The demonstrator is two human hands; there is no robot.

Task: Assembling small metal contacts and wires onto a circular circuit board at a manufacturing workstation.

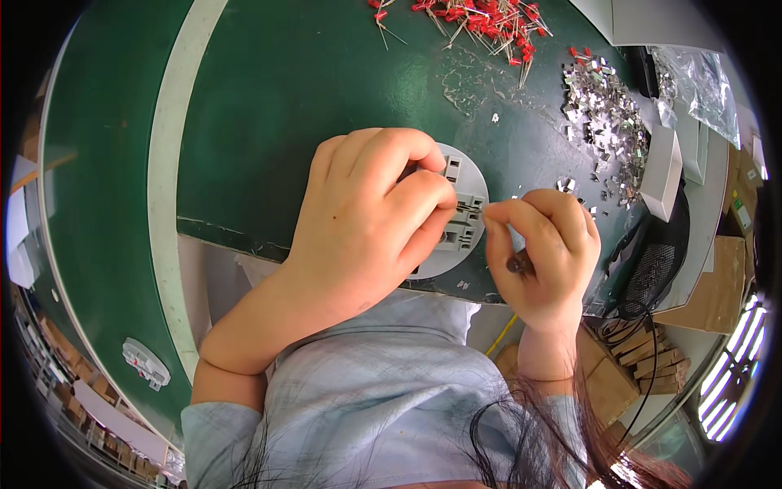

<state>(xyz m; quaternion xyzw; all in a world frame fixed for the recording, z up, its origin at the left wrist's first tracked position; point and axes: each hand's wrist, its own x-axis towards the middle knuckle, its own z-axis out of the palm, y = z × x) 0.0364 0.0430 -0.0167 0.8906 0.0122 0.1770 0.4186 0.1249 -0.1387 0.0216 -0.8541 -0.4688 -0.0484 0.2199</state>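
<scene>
Left hand (371,216) on grey disc (468,204)

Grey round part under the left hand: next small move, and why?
Probably ease the right hand a touch leftward so the small metal piece pinched in its fingertips meets the slotted block on the grey round part. The left hand covers and steadies that part on the green table, and the piece sits right at the slots' edge.
</scene>
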